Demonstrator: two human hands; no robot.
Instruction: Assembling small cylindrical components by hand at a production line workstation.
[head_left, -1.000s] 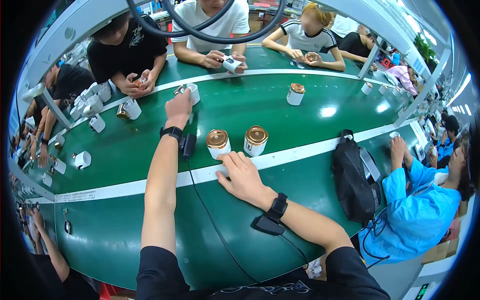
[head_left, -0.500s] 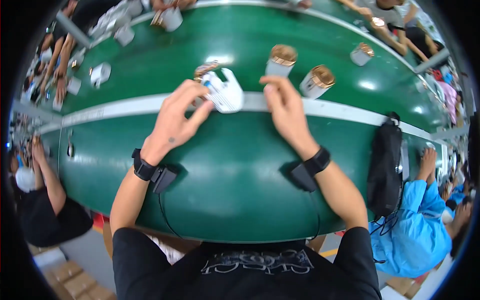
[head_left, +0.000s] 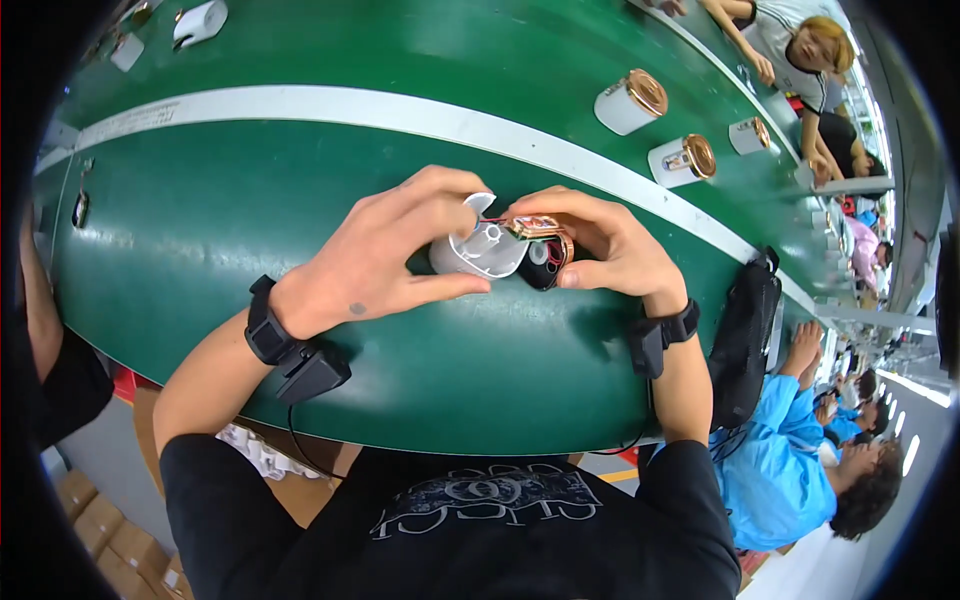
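Note:
A white, hollow plastic housing (head_left: 462, 259) faces me open side up, showing posts inside. My left hand (head_left: 380, 248) grips it from the left, fingers over its far edge and thumb along the near side. To its right, my right hand (head_left: 628, 252) holds a round black part with a copper-coloured rim (head_left: 543, 270), thumb on the near side. A small copper-framed piece with a green board edge (head_left: 533, 228) sits at the top of that part. Thin red wires show between the two halves. The fingertips behind both parts are partly hidden.
White cylinders with copper-coloured lids (head_left: 630, 102) stand beyond the pale rail (head_left: 400, 105). A black pouch (head_left: 745, 335) lies at the right table edge, near a person in blue (head_left: 775, 460). A small dark object (head_left: 80, 208) lies far left. Cabled black boxes hang from my wrist straps.
The white housing has come off the rail toward me. My right hand, empty before, has joined it and now holds the copper-rimmed part. The view has swung, shifting the background.

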